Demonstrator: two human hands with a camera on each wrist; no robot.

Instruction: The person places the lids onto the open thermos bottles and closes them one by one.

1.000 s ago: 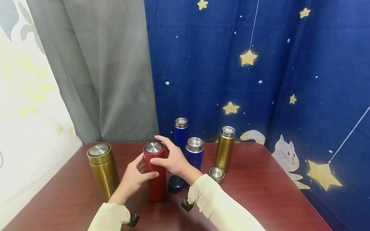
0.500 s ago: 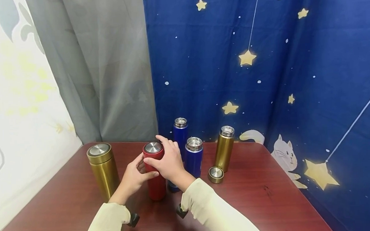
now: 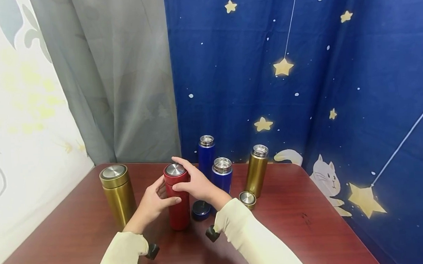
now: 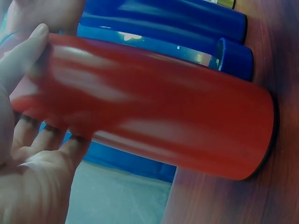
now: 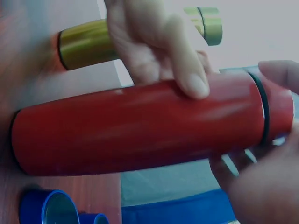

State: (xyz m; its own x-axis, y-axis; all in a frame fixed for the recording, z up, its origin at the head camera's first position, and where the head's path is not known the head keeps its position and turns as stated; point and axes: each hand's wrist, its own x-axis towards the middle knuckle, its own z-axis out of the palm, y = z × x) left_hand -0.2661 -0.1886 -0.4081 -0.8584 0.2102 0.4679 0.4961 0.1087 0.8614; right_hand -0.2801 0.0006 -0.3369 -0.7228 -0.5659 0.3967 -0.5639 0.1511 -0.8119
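Observation:
A red thermos (image 3: 179, 216) stands upright on the table between both hands. Its lid (image 3: 175, 169) has a round steel top. My left hand (image 3: 152, 202) grips the upper body, thumb across the front and fingers behind, as the left wrist view also shows of the red thermos (image 4: 159, 102). Higher up, my right hand (image 3: 201, 183) holds the lid, its thumb on the near side and fingers round the far side. In the right wrist view, a dark ring and thin gap show between the body (image 5: 140, 126) and the lid (image 5: 280, 109).
Left stands a lidded gold thermos (image 3: 121, 201). Right and behind are two open blue thermoses, one farther back (image 3: 206, 157) and one nearer (image 3: 223, 180), beside a blue lid (image 3: 201, 211). Farther right, an open gold thermos (image 3: 257, 173) has a gold lid (image 3: 247, 199) before it.
My right hand turned around the lid, its thumb going left by half a second ago, and has now swung back right. The left hand keeps its grip and the thermos stays in place.

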